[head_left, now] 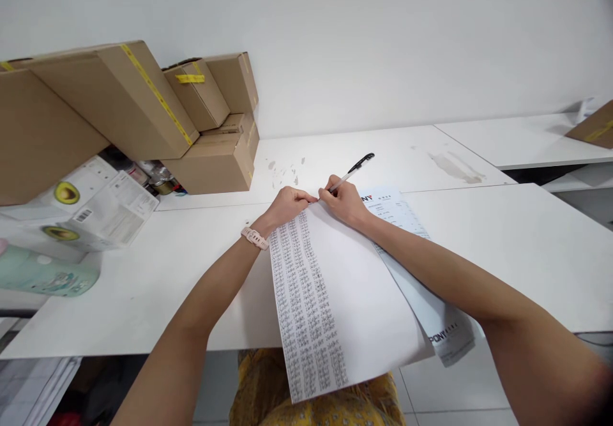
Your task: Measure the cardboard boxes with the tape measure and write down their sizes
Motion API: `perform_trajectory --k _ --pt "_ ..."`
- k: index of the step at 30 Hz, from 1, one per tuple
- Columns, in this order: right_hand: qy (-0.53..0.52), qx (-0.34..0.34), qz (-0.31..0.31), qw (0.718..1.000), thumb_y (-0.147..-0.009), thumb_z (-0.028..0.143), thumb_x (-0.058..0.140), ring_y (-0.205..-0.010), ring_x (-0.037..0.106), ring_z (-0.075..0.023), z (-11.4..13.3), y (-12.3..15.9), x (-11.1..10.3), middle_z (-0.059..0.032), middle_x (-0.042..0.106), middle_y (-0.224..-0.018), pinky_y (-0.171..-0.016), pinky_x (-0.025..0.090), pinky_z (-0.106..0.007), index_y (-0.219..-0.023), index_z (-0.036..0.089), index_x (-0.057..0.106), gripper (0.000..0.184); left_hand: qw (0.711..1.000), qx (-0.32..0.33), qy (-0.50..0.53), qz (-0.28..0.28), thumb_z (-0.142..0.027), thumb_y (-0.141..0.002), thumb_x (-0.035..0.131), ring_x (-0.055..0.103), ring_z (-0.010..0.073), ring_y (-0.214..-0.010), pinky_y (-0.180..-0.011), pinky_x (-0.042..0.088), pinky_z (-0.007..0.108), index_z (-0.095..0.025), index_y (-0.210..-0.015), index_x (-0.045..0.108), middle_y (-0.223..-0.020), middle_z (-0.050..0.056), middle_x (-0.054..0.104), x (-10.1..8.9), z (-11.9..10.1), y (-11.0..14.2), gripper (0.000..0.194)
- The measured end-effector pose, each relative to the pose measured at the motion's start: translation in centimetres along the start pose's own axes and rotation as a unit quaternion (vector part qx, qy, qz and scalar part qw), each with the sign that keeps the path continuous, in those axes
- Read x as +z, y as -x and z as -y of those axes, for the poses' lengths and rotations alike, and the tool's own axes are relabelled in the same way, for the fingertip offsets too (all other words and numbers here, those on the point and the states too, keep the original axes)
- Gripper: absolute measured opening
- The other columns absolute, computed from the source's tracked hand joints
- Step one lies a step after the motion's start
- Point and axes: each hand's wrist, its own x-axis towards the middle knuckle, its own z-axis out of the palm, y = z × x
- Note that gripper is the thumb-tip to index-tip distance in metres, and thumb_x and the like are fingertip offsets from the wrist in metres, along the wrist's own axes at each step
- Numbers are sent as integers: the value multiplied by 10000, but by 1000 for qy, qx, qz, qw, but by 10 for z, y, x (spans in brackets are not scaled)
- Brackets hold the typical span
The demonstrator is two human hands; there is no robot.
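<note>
A white sheet of paper (pixel 368 304) bears columns of handwritten lines down its left side, while its right part is blank. Its lower end hangs past the front edge of the table. My left hand (pixel 287 207), with a pink band at the wrist, is closed at the sheet's top edge, fingers pinched together on the paper. Close against it, my right hand (pixel 343 202) grips a pen (pixel 357 166) with a black cap end pointing up and to the right. The pen's tip is hidden by my fingers. Pale blue printed sheets (pixel 405 221) lie partly under the paper and my right forearm.
Cardboard boxes (pixel 211 164) are stacked at the left against the wall. In front of them are a white carton with avocado pictures (pixel 115 212) and a mint-green bottle (pixel 48 273) lying sideways. Another cardboard box (pixel 594 126) stands at the far right of the white table (pixel 507 241).
</note>
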Motion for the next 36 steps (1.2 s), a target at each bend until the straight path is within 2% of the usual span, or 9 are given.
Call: perform_trajectory --k 10,26,36 --pt "9 -5 -1 1000 -787 297 567 -566 408 -135 -1 0 0 57 440 -550 -597 310 -306 -658 245 438 190 1000 -1 -10 -19 -35 -808 574 430 89 -511 -553 370 230 -155 -923 833 -526 -40 576 0 -3 1 309" --pt "13 2 0 1000 -756 282 568 -558 385 -135 1 1 0 55 410 -531 -574 283 -300 -654 247 423 181 1000 9 -5 -10 -58 -799 564 363 79 -493 -512 299 242 -149 -938 829 -552 -35 576 1 4 -2 313" --pt "16 10 -22 1000 -767 291 561 -551 388 -128 -3 -1 0 58 434 -543 -570 288 -300 -663 243 441 166 1000 28 1 -2 -78 -788 581 351 76 -487 -501 275 247 -162 -930 825 -550 -42 566 1 8 -3 295"
